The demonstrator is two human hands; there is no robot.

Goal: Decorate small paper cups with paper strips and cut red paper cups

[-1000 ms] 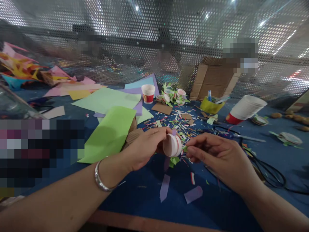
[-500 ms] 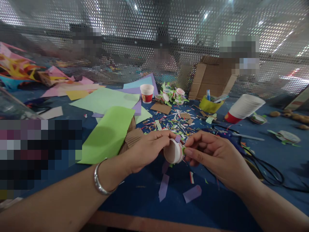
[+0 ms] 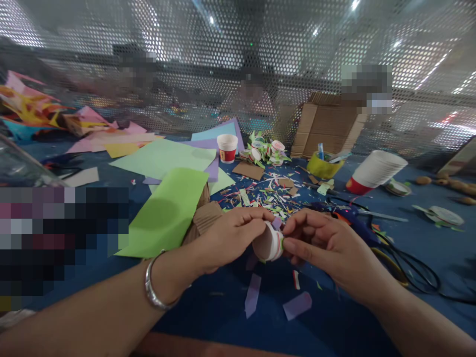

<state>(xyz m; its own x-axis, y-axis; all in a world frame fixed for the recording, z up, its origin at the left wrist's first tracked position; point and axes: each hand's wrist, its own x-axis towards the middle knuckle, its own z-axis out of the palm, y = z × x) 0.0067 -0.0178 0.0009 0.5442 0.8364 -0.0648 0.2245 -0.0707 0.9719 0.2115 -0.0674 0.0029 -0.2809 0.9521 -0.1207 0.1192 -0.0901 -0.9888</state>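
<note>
A cut-down paper cup bottom [image 3: 266, 244], white with a red line round its side, is held above the blue table. My left hand [image 3: 236, 233] is closed round its left and upper edge. A small purple paper tab [image 3: 276, 223] sticks up from its rim. On the cup piece's right side, my right hand [image 3: 323, 240] pinches with thumb and fingertips at a bit of green paper, mostly hidden. Below lie a pointed purple paper strip [image 3: 253, 296] and a purple piece with a rounded end [image 3: 297, 306].
Paper scraps [image 3: 267, 191] litter the table beyond my hands. Green paper [image 3: 167, 210] and cardboard lie left. Behind stand a paper cup [image 3: 227, 148], several finished cup pieces [image 3: 256, 154] and a yellow holder [image 3: 323, 166]. Stacked cups [image 3: 375, 171] and a black cable [image 3: 427, 267] are right.
The view has tilted slightly, so everything sits a little lower. Both hands keep their hold on the cup piece, which has turned only slightly.
</note>
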